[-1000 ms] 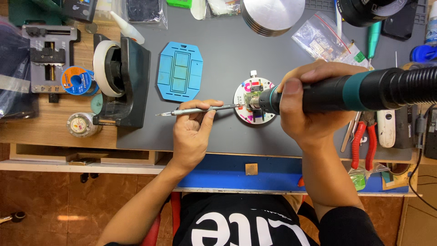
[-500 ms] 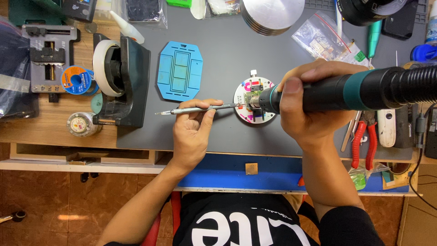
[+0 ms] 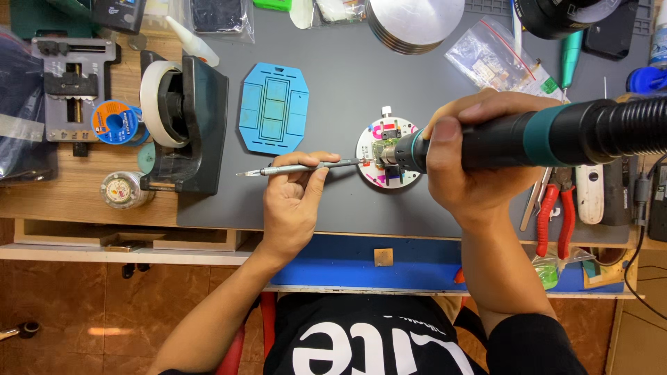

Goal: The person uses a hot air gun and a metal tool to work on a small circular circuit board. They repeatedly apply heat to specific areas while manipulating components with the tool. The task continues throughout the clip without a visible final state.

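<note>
A small round white holder (image 3: 375, 173) with a little circuit board clamped on it sits in the middle of the grey mat (image 3: 333, 90). My left hand (image 3: 295, 205) grips thin metal tweezers (image 3: 299, 167), and their tips touch the board from the left. My right hand (image 3: 472, 163) is wrapped around a thick black and teal hot-air handle (image 3: 549, 139). Its metal nozzle points at the board from the right, just above it. A ribbed black hose runs off the handle to the right edge.
A blue flat jig plate (image 3: 274, 107) lies left of the holder. A black tape dispenser (image 3: 184, 125) with white tape, a solder spool (image 3: 114, 121) and a metal vise (image 3: 73, 87) stand at the left. Red-handled pliers (image 3: 556, 222) lie at the right, a metal disc (image 3: 417, 21) at the back.
</note>
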